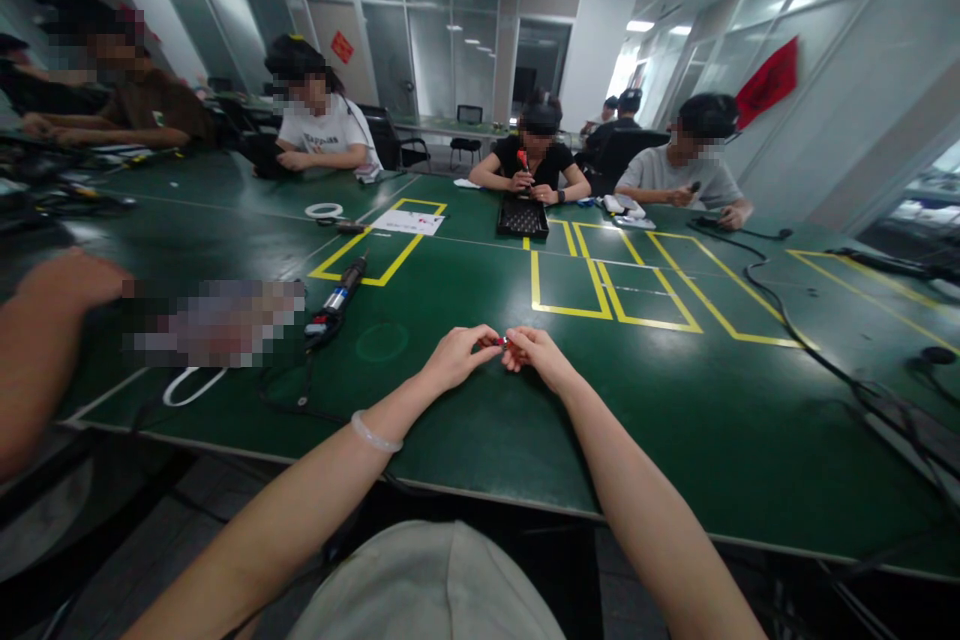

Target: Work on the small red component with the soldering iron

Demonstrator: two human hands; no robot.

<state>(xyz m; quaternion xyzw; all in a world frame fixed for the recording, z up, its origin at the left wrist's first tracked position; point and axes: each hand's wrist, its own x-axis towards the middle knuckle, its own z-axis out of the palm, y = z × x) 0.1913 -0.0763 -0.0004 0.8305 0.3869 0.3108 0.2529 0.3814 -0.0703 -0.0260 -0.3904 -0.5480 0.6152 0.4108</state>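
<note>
My left hand [456, 356] and my right hand [537, 356] meet above the green table, fingertips close together. Between them is a small red piece [502, 342] with a pale spot, pinched by the fingers of both hands. Most of it is covered, so its kind does not show. A pale bracelet circles my left wrist. To the left of my hands lies an electric screwdriver [339, 295] with a dark tip and a cable.
Yellow tape outlines [570, 310] mark the green table [465, 450]. A white tape roll [324, 211] and a paper sheet [409, 222] lie farther off. Across sits a person with a black tray [523, 218]. Black cables [780, 305] run along the right; a neighbour's arm [52, 340] reaches in from the left.
</note>
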